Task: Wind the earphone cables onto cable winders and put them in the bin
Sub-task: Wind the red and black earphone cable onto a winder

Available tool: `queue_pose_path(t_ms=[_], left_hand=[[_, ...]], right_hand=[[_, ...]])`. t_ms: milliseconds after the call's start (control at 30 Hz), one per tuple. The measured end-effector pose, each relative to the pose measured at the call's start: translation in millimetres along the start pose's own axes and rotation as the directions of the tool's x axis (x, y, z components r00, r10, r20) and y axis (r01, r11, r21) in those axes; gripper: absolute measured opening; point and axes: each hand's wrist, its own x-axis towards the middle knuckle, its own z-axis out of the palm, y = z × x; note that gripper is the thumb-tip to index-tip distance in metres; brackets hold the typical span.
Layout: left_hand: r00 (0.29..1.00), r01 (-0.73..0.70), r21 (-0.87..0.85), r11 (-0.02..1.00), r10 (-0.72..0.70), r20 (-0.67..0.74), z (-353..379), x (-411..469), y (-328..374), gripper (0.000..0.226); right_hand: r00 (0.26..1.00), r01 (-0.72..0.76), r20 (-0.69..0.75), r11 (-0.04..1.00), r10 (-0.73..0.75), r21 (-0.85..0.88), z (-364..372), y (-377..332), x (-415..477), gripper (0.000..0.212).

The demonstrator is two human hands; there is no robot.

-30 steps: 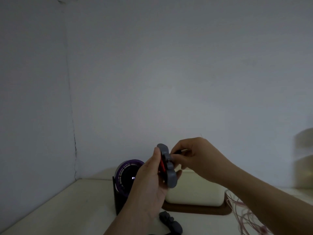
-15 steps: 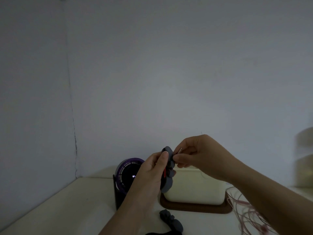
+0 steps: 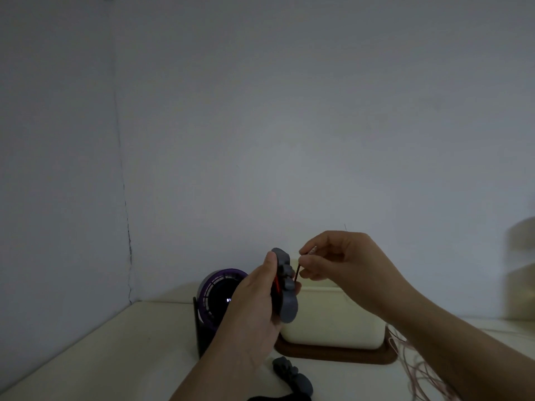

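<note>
Lower edge of the frame: a second winder [image 3: 292, 374], grey, lies on the surface [image 3: 115, 357]. No cable can be seen on it. At lower right a tangle of loose pink cables [image 3: 419, 371] lies unwound on the same surface. Judgement: this work is outstanding.

Centre of the frame: the left hand [image 3: 252, 314] holds a grey cable winder [image 3: 285, 287] upright in the air. Its thumb lies along the winder's left edge and its other fingers are curled round the far side, clamped on it. A red cable [image 3: 276, 285] shows in the winder's waist.

The right hand [image 3: 344, 259] is raised just right of the winder with the wrist bent. Its fingers [image 3: 309, 274] are closed together, pinching a thin dark cable end [image 3: 297, 272] close to the winder's right edge. Judgement: this winder looks mostly wound, with the tail to be secured and the winder not yet binned.

Behind the hands: a cream bin [image 3: 333, 319] stands on a brown tray [image 3: 333, 353]. Its contents are hidden from this angle. A purple-rimmed fan [image 3: 215, 287] stands left of the bin, against the wall.
</note>
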Motion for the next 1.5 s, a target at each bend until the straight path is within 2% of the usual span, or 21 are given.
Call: queue_pose_path(t_ms=[233,367,500,600,700,833,1000,1133,1300,1433,1500], left_hand=[[0.999,-0.040,0.222,0.974,0.044,-0.015,0,-2,-5,0.034],[0.988,-0.109,0.388,0.915,0.144,-0.062,4,-7,-3,0.033],[0.967,-0.165,0.461,0.872,0.236,-0.100,7,-12,-3,0.029],[0.960,-0.186,0.433,0.882,0.257,-0.112,13,-16,-1,0.022],[0.959,-0.192,0.303,0.933,0.244,-0.144,18,-16,1,0.018],[0.954,-0.213,0.223,0.951,0.252,-0.165,21,-14,5,0.021],[0.928,-0.283,0.324,0.903,0.344,-0.146,22,-14,5,0.021],[0.901,-0.333,0.354,0.874,0.405,-0.155,26,-19,-2,0.017],[0.880,-0.368,0.368,0.854,0.448,-0.159,31,-22,-4,0.025],[0.890,-0.352,0.331,0.876,0.422,-0.170,31,-20,-8,0.025],[0.903,-0.336,0.275,0.901,0.391,-0.178,28,-18,-10,0.026]], right_hand=[[0.998,0.055,0.019,0.994,-0.053,-0.093,4,-7,-4,0.015],[0.995,0.102,0.010,0.971,-0.102,-0.214,6,-10,-5,0.014],[0.989,0.148,0.019,0.947,-0.149,-0.284,7,-11,-7,0.021],[0.976,0.209,0.003,0.929,-0.219,-0.305,11,-11,-10,0.018],[0.950,0.278,-0.059,0.917,-0.307,-0.286,14,-9,-14,0.028],[0.928,0.337,-0.078,0.911,-0.364,-0.238,17,-3,-15,0.028],[0.909,0.381,-0.100,0.904,-0.404,-0.193,21,6,-14,0.018],[0.891,0.410,-0.135,0.896,-0.433,-0.169,25,7,-13,0.021],[0.885,0.411,-0.166,0.897,-0.435,-0.161,30,10,-12,0.021],[0.871,0.432,-0.162,0.880,-0.464,-0.195,32,12,-12,0.024],[0.887,0.412,-0.133,0.889,-0.441,-0.199,29,14,-11,0.023]])
